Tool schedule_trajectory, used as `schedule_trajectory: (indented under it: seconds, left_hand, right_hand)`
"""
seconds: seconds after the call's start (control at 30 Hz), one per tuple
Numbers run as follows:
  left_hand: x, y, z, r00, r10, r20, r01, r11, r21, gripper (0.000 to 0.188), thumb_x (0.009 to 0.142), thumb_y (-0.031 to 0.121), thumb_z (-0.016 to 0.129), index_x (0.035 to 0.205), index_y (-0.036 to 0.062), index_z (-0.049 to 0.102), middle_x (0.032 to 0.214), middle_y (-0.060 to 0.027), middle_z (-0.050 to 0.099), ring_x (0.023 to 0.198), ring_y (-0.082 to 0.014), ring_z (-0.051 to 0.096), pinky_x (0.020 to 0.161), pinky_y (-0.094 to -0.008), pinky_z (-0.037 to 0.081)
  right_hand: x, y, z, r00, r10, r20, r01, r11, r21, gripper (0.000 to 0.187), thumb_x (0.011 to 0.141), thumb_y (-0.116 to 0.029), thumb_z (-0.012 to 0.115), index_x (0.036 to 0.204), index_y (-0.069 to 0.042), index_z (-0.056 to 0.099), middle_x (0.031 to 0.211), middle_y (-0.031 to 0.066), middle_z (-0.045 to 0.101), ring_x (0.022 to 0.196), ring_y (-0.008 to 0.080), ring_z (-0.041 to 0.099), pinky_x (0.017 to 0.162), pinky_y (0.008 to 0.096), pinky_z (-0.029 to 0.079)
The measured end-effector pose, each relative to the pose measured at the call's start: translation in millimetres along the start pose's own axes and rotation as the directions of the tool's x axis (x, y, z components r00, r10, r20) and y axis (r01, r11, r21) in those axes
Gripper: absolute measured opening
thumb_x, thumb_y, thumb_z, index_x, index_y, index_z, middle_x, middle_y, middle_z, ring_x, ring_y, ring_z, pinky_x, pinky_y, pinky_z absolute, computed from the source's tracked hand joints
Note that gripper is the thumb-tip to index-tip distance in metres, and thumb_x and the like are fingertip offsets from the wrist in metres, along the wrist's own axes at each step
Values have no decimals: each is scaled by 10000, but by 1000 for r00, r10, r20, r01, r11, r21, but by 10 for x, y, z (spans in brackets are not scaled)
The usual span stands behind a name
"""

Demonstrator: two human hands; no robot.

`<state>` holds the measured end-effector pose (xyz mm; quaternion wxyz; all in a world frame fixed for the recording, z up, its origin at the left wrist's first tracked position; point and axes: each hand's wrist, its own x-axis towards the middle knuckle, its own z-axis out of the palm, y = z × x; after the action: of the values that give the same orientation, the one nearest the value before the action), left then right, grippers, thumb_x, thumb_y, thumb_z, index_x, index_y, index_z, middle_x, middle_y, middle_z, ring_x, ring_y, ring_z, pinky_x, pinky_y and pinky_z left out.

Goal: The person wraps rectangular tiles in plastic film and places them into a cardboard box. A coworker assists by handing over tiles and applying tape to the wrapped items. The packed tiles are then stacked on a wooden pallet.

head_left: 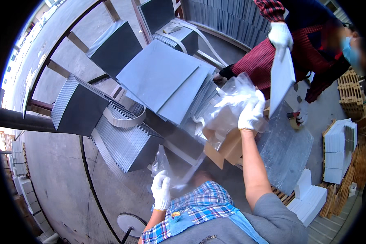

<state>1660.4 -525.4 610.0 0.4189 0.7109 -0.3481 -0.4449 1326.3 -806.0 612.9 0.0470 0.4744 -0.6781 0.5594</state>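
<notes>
My left hand, in a white glove, is closed on a strip of clear plastic film in front of my plaid apron. Further right and forward, my right hand, gloved too, grips a crumpled clear plastic bag. That bag hangs over an open cardboard box, whose inside is mostly hidden by the plastic. Whether both hands hold one piece of plastic, I cannot tell. Left of the bag lies a stack of flat grey panels, the upper ones askew.
Across from me a co-worker's gloved hand holds a white panel on edge. A clear-topped surface stands right of the box. Bundled grey panels with pale straps lean at left. White stacks rest on pallets at right.
</notes>
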Motion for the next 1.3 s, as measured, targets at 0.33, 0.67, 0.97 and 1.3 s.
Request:
schedule_trajectory:
  seconds: [0.33, 0.67, 0.97, 1.3]
  left_hand:
    - [95, 161, 828, 998, 33, 45, -41, 984, 175, 131, 959, 45, 625, 1071, -3, 671, 1215, -73, 647, 917, -112, 586, 822, -261, 473]
    - [-87, 222, 905, 974, -226, -30, 228, 965, 127, 252, 963, 81, 610, 1188, -24, 654, 1090, -82, 694, 1022, -160, 631, 936, -308, 484]
    - [-39, 275, 988, 984, -170, -56, 175, 981, 81, 224, 961, 58, 603, 1165, -3, 673, 1073, -52, 686, 986, -133, 610, 901, -286, 482]
    - [-79, 401, 1100, 993, -108, -56, 116, 979, 166, 234, 958, 59, 613, 1179, 5, 673, 1031, -37, 674, 942, -121, 591, 868, -273, 475]
  right_hand:
    - [-1228, 1313, 442, 698, 462, 548, -24, 779, -627, 313, 929, -151, 535, 1229, -97, 606, 1102, 191, 647, 991, 381, 654, 839, 500, 523]
    - [-2175, 1625, 787, -73, -139, 988, 442, 883, 157, 265, 871, -199, 578, 956, -47, 778, 1034, 176, 743, 911, 331, 718, 816, 457, 563]
    - [-901, 652, 525, -324, 19, 946, 430, 893, 129, 324, 861, -303, 614, 1101, -143, 761, 1118, 160, 722, 991, 341, 699, 862, 438, 554]
    - [-818, 1158, 484, 351, 332, 875, 310, 841, -443, 828, 844, -439, 685, 1548, -137, 372, 1601, 181, 311, 1464, 438, 271, 1157, 576, 314]
